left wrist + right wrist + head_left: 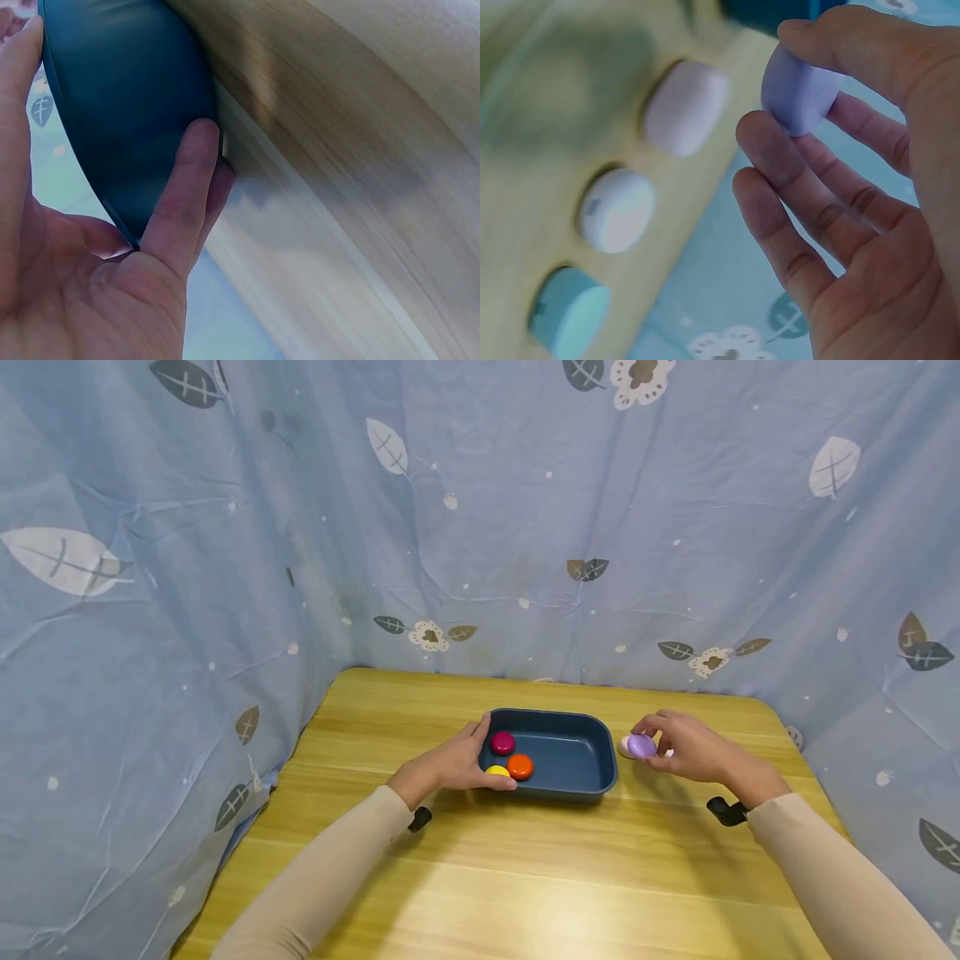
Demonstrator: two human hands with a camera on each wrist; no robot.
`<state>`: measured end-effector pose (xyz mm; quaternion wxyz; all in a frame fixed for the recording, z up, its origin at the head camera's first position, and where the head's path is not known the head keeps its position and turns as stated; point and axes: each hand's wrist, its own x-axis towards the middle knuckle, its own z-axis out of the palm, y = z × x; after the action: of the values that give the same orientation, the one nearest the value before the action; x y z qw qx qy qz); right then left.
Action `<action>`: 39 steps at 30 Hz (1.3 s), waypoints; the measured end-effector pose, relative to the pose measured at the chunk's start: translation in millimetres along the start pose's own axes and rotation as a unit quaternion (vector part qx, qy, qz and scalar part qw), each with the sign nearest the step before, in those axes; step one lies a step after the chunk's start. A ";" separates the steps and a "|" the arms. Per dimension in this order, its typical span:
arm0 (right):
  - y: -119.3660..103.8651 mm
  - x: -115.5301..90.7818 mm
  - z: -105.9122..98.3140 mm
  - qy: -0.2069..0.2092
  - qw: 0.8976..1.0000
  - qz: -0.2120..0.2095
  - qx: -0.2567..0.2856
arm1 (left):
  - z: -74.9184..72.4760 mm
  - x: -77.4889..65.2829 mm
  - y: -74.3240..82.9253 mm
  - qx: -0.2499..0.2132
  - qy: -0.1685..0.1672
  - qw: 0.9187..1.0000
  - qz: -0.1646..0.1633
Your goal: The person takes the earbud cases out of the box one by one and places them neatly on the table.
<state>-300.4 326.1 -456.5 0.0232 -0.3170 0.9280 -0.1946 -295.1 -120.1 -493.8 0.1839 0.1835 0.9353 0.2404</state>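
A dark blue rectangular tray (570, 760) sits toward the back of the wooden table. My left hand (456, 762) grips its left end, the thumb along the near rim and the fingers at the far corner; the left wrist view shows fingers against the tray's outer wall (127, 112). Inside, at the left, lie a magenta disc (502, 743), an orange disc (520, 767) and a partly covered yellow disc (497, 770). Right of the tray, my right hand (693, 747) pinches a smooth purple disc (799, 90) between thumb and fingers, held just off the table.
In the right wrist view, a pale pink rounded piece (686, 109), a white one (617, 210) and a teal one (570, 311) stand in a row on the table. A blue patterned curtain (487, 527) hangs behind and beside the table (480, 893).
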 end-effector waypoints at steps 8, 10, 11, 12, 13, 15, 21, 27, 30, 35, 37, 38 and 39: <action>12.5 -12.3 21.4 -0.011 1.000 0.003 0.013 | -0.2 -2.0 -1.0 0.001 -0.002 1.000 0.001; 14.4 -13.4 26.0 -0.015 1.000 0.006 0.009 | -0.2 -2.3 -1.1 0.002 -0.003 1.000 0.001; 14.9 -13.6 28.0 -0.017 1.000 0.007 0.008 | -0.4 -2.4 -1.0 0.002 -0.003 1.000 0.001; 15.5 -13.6 29.9 -0.018 1.000 0.008 0.009 | -0.5 -2.4 -0.9 0.003 -0.003 1.000 0.002; 15.9 -13.3 31.8 -0.019 1.000 0.012 0.010 | -0.6 -2.3 -0.9 0.004 -0.004 1.000 0.002; 16.9 -12.7 35.1 -0.025 0.999 0.019 0.012 | -1.3 -2.1 -0.5 0.004 -0.004 1.000 0.002; 19.9 -12.2 41.2 -0.036 0.999 0.026 0.017 | -2.7 -1.1 -0.3 0.004 -0.003 1.000 0.004; 23.5 -14.0 44.3 -0.032 0.999 0.012 0.018 | -2.7 -0.7 -0.7 0.007 -0.002 1.000 0.003; 24.1 -14.6 45.0 -0.024 1.000 0.002 0.011 | -2.6 -0.2 -0.7 0.007 0.000 1.000 0.003; 23.2 -16.6 44.7 -0.030 0.999 0.015 0.006 | -0.8 0.5 -1.2 0.009 -0.001 1.000 0.002; 20.9 -17.3 42.6 -0.034 0.999 0.023 -0.003 | -0.4 0.6 -1.1 0.010 -0.003 1.000 0.003; 19.1 -17.4 40.8 -0.034 0.999 0.027 -0.010 | -0.5 0.6 -0.9 0.010 -0.004 1.000 0.003; 17.1 -17.5 38.5 -0.033 0.999 0.030 -0.018 | -0.4 0.8 -0.5 0.009 -0.003 1.000 0.004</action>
<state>-289.9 335.6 -499.9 0.0540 -0.2957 0.9390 -0.1669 -296.1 -120.3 -493.9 0.1843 0.1900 0.9361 0.2318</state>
